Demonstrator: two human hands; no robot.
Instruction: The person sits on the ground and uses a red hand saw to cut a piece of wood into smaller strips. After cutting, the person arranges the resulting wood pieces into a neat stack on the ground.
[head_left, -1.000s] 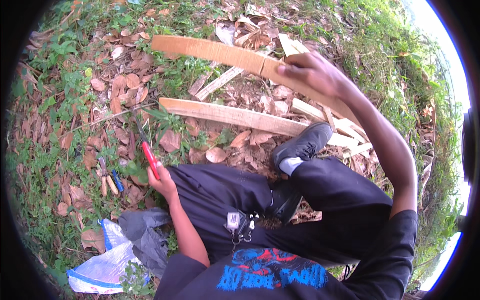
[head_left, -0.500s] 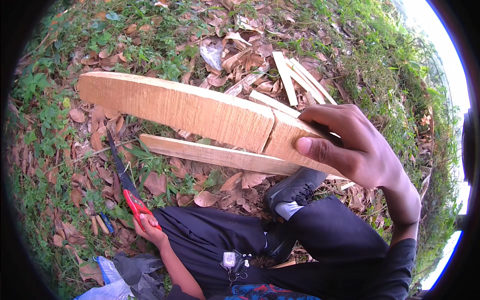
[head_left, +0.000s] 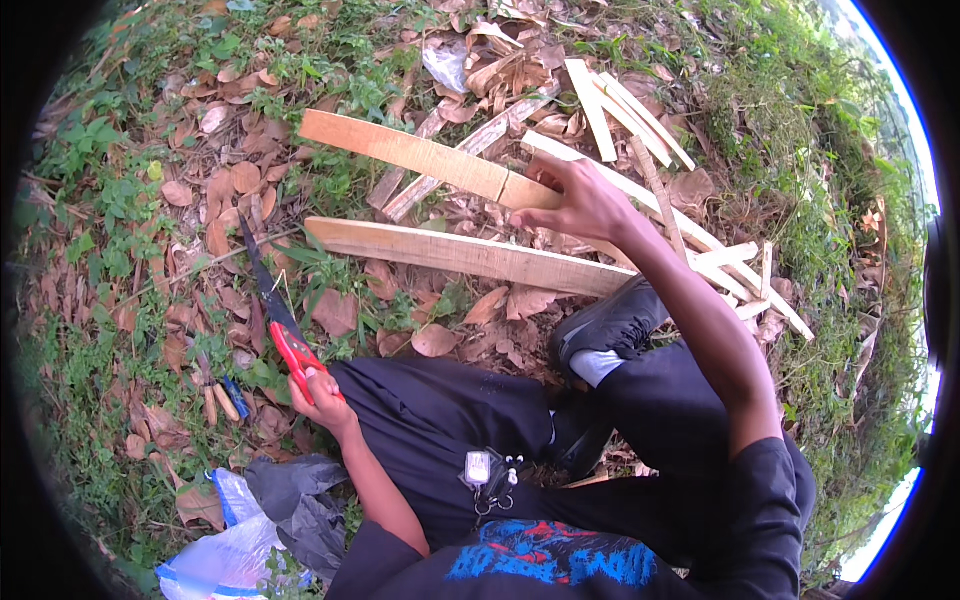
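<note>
My left hand is closed around the red handle of a hand saw, whose dark blade points up and away over the leaves. My right hand reaches forward with thumb and fingers on opposite edges of a wooden plank. A dark line or cut crosses this plank just left of the fingers. Part of its right end is hidden under the hand. Nearer to me, a second long board lies beside my shoe.
Several pale wood strips lie beyond my right hand. Tools with wooden handles and a blue-handled tool rest at the left. Plastic bags sit near my left arm. Keys on a ring lie on my lap. Leaves and weeds cover the ground.
My right hand has carried the plank away from me and down, toward the wood on the ground. The view has shifted slightly. My left hand still grips the saw.
</note>
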